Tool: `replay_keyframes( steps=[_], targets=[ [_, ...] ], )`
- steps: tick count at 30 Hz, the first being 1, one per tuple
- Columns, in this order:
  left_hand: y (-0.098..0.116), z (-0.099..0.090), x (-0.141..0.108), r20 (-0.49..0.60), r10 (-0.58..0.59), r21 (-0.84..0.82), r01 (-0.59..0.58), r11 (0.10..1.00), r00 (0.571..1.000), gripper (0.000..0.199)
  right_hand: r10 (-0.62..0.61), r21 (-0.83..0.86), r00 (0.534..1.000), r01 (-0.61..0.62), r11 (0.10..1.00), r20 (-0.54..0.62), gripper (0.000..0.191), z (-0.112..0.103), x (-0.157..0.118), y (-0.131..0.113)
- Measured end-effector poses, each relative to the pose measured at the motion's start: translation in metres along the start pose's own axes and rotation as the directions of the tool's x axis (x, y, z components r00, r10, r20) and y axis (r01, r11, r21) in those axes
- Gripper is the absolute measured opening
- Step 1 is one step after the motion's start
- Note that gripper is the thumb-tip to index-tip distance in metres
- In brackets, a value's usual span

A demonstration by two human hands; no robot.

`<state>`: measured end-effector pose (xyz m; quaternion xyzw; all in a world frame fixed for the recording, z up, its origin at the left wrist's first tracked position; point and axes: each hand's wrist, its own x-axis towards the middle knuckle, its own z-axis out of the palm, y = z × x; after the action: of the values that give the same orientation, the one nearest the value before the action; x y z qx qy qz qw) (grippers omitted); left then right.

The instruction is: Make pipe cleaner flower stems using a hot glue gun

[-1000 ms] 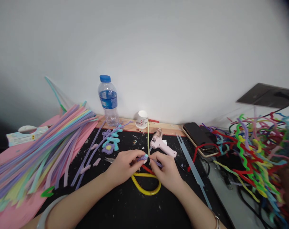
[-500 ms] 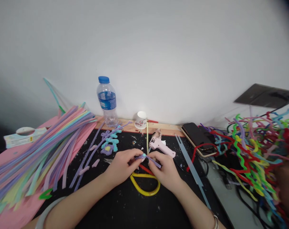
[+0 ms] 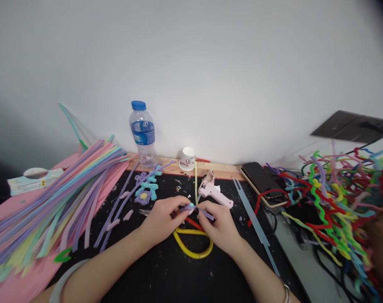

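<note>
A purple pipe cleaner (image 3: 208, 213), with a small light-blue bit near its middle, runs between my two hands over the black mat (image 3: 166, 269). My left hand (image 3: 162, 216) pinches its coiled-looking end between thumb and fingers. Fingertips of my right hand (image 3: 217, 223) are closed on the straight length, whose tip sticks out to the right. Just below my hands lies a yellow loop-shaped handle (image 3: 196, 255) with a red part (image 3: 194, 224), partly covered by them. Behind my right hand rests a pale pink glue gun (image 3: 214, 194).
Pastel pipe cleaners (image 3: 68, 189) are heaped at left on pink sheets. A purple and turquoise pipe-cleaner piece (image 3: 146, 187), a water bottle (image 3: 142, 132) and a paper cup (image 3: 187, 159) stand or lie behind. At right are glue sticks (image 3: 251, 212), a phone (image 3: 264, 181) and tangled pipe cleaners (image 3: 324, 193).
My fingers have shifted very slightly around the purple pipe cleaner, still holding it. The whole view has drifted a little; the other things stay in place.
</note>
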<state>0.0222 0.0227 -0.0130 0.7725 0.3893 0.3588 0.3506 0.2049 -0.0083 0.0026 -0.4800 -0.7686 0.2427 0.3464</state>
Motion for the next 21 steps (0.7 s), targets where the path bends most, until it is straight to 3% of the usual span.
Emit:
replay_keyframes(
  steps=[21],
  targets=[
    [0.0013, -0.0015, -0.0015, 0.051, -0.008, -0.028, 0.010, 1.000, 0.999, 0.012, -0.016, -0.001, 1.000, 0.016, 1.000, 0.016, 0.016, 0.0020, 0.0000, 0.0017]
  ],
)
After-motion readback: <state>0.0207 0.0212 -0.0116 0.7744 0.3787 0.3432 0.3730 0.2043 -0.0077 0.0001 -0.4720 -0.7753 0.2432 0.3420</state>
